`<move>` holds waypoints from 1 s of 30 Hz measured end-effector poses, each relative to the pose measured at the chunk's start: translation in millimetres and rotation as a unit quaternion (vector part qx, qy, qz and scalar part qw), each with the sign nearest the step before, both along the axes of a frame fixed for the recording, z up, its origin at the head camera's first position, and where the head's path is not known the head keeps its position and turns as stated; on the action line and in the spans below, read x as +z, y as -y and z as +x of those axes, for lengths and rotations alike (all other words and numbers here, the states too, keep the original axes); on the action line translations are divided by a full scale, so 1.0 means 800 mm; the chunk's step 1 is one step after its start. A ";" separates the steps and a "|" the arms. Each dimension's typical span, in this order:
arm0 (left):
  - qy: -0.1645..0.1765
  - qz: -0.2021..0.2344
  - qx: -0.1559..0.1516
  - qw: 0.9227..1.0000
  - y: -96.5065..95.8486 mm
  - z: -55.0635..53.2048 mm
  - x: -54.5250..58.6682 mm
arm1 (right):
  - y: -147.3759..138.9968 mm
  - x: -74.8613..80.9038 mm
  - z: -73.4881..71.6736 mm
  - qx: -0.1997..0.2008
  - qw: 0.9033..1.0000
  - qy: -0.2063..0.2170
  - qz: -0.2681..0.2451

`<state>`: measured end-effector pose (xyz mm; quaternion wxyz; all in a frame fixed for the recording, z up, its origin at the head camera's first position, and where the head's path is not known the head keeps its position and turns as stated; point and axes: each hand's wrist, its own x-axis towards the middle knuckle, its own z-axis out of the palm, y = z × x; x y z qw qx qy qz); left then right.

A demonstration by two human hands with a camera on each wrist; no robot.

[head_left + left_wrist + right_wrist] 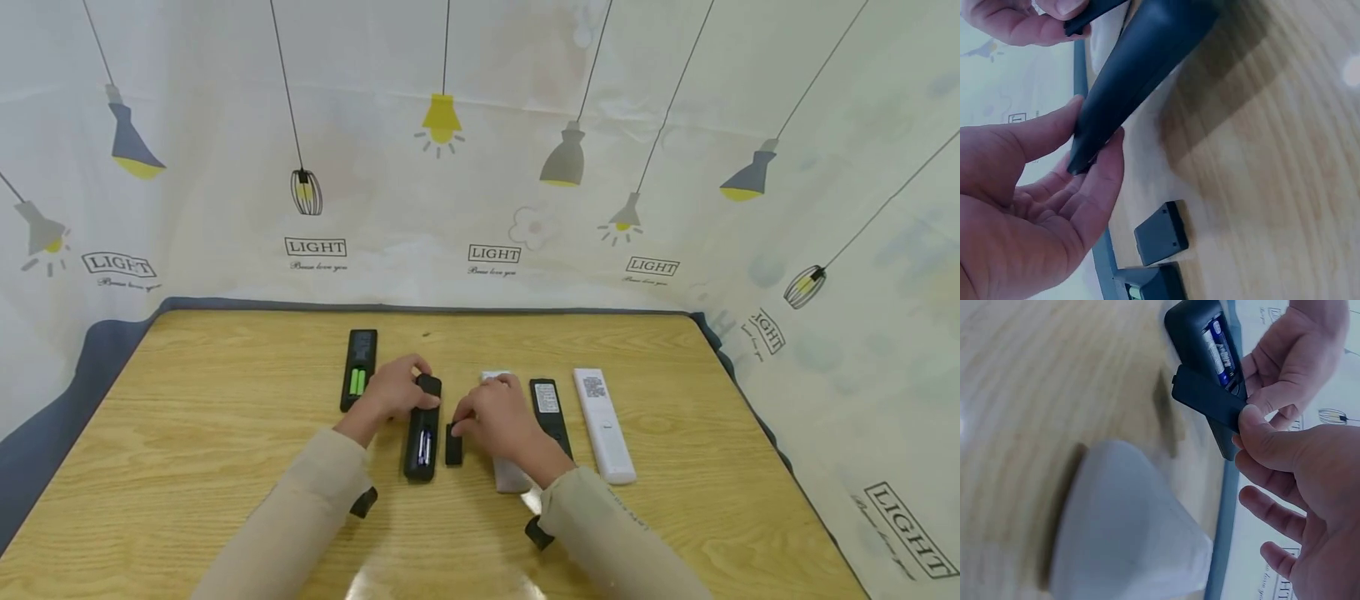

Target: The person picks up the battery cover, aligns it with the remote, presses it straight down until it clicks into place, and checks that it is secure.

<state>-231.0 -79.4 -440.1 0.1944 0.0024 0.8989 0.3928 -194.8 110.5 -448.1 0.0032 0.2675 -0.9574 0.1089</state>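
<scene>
My left hand point(393, 390) grips the far end of a black remote control point(423, 417), thumb on one side and fingers on the other. Its back faces up with the battery compartment uncovered, and two batteries point(1219, 353) lie inside. Between thumb and fingers of my right hand point(501, 417) a black battery cover point(1207, 397) is pinched by one end, just right of the remote. Beneath the right hand lies a white remote point(512, 477), partly hidden by it. In the left wrist view another small black cover point(1161, 234) rests on the table.
Left of my hands lies a black remote point(360, 367) with green batteries showing. To the right are a black remote point(547, 398) with a label, partly behind my right arm, and a white remote point(606, 429). The wooden table point(225, 375) meets a printed curtain point(397, 167) at its far edge.
</scene>
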 end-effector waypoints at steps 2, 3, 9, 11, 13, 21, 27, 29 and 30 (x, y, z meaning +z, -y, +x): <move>-0.005 0.021 0.010 1.000 0.000 -0.002 0.001 | -0.002 0.007 -0.001 -0.008 1.000 0.002 -0.006; -0.010 0.030 0.012 0.999 0.000 -0.003 0.002 | -0.004 0.009 -0.002 -0.012 1.000 0.003 -0.006; -0.030 0.107 0.033 0.993 -0.004 -0.003 0.000 | -0.017 0.021 -0.004 -0.031 1.000 0.001 -0.006; -0.035 0.135 0.035 0.990 -0.006 -0.002 -0.004 | -0.023 0.022 -0.005 -0.036 0.999 -0.001 -0.004; -0.038 0.159 0.038 0.986 -0.009 -0.002 -0.007 | -0.027 0.023 -0.005 -0.040 0.999 -0.003 -0.003; -0.043 0.212 0.037 0.976 -0.023 -0.005 -0.018 | -0.046 0.025 -0.006 -0.049 0.999 -0.024 0.001; -0.043 0.225 0.035 0.973 -0.028 -0.005 -0.023 | -0.056 0.027 -0.005 -0.065 0.998 -0.022 0.010; -0.041 0.229 0.033 0.972 -0.029 -0.005 -0.024 | -0.058 0.027 -0.004 -0.067 0.997 -0.023 0.009; -0.041 0.229 0.032 0.972 -0.029 -0.005 -0.024 | -0.059 0.028 -0.004 -0.068 0.997 -0.024 0.010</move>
